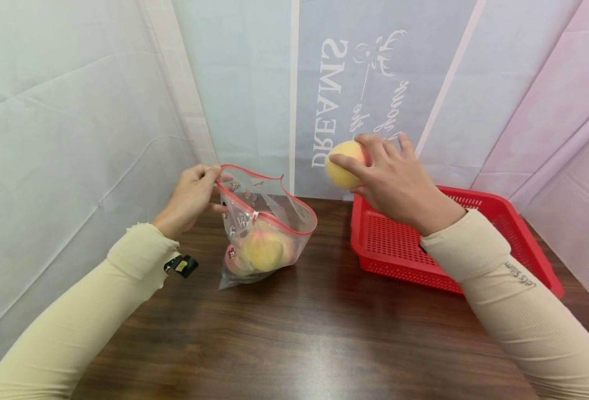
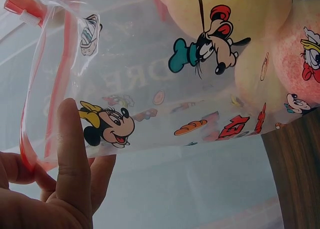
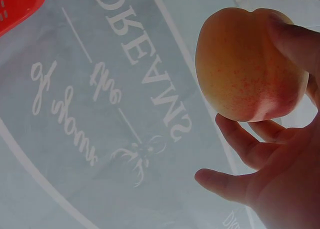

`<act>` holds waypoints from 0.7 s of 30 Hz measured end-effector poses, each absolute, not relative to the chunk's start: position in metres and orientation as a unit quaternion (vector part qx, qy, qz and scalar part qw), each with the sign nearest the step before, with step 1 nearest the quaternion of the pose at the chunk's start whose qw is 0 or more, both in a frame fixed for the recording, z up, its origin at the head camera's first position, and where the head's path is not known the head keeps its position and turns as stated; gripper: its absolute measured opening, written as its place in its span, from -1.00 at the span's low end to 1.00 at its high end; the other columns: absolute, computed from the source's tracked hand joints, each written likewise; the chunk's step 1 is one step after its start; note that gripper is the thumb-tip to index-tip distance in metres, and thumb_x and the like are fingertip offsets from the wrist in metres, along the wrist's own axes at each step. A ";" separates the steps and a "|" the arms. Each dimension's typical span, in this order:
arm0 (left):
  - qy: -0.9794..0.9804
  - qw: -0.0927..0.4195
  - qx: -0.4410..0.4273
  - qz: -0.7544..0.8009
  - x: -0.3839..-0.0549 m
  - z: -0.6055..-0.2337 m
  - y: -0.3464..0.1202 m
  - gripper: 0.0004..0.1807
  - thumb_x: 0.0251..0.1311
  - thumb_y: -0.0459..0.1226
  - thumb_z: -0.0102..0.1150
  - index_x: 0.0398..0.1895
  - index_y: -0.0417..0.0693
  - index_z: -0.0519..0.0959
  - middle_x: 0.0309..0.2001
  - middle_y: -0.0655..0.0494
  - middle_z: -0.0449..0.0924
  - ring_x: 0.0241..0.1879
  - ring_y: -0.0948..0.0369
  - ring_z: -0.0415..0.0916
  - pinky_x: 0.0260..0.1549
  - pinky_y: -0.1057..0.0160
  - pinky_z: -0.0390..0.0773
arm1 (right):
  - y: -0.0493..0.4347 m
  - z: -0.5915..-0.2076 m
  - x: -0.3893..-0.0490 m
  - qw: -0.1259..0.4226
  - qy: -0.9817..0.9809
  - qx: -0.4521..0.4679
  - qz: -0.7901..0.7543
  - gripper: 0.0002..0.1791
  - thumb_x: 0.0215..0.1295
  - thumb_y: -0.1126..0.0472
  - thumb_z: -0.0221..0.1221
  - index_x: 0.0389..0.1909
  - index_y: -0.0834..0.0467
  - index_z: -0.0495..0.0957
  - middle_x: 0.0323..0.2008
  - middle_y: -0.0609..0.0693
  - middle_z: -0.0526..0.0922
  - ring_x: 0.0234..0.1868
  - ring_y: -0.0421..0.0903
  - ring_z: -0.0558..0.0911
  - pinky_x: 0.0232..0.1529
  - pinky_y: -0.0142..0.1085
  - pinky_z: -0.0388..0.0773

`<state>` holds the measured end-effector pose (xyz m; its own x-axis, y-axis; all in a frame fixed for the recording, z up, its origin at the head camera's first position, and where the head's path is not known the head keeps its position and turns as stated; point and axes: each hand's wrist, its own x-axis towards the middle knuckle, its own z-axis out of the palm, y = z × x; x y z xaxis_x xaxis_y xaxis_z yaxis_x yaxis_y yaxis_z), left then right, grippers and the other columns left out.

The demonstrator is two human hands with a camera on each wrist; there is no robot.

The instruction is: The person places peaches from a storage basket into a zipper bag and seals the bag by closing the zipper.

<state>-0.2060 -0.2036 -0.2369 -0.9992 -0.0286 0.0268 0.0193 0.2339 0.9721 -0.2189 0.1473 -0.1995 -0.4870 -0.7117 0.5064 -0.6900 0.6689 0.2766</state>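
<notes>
A clear zip bag [image 1: 301, 244] with a red rim and cartoon prints stands on the table, its mouth spread wide. Several peaches [image 1: 263, 250] lie in its bottom, seen through the plastic. My left hand [image 1: 189, 197] pinches the rim at the bag's left corner; in the left wrist view one finger [image 2: 72, 159] lies against the printed side. To the right of the bag and above it, my right hand [image 1: 394, 180] holds a yellow-pink peach [image 1: 343, 165] in the air between thumb and fingers. The right wrist view shows this peach [image 3: 245, 64] up close.
A red perforated plastic basket [image 1: 524, 233] stands on the right of the dark wood table [image 1: 294, 339], partly hidden by my right forearm. A printed cloth [image 1: 254, 83] hangs behind, and pale cloth walls [image 1: 74, 139] close off both sides.
</notes>
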 end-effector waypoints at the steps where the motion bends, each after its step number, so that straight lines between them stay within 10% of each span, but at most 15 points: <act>1: -0.785 0.019 0.003 -0.619 -0.206 -0.237 -0.204 -0.62 0.59 -0.11 -0.25 -0.07 -0.32 0.38 0.29 -0.22 0.42 -0.03 -0.02 0.62 -0.29 0.17 0.78 | 0.146 -0.199 -0.218 0.299 -0.863 0.407 -0.017 -0.19 -0.03 0.25 0.51 0.28 -0.08 0.38 0.17 0.38 0.39 -0.03 0.39 0.55 0.07 0.43 0.38; 21: -0.783 0.015 -0.001 -0.622 -0.205 -0.238 -0.204 -0.59 0.59 -0.10 -0.25 -0.10 -0.35 0.36 0.31 -0.24 0.40 0.15 -0.21 0.49 -0.28 0.17 0.78 | 0.119 -0.196 -0.209 0.297 -0.849 0.436 -0.008 -0.24 0.03 0.21 0.51 0.29 -0.10 0.44 0.19 0.35 0.39 0.05 0.37 0.55 0.14 0.51 0.32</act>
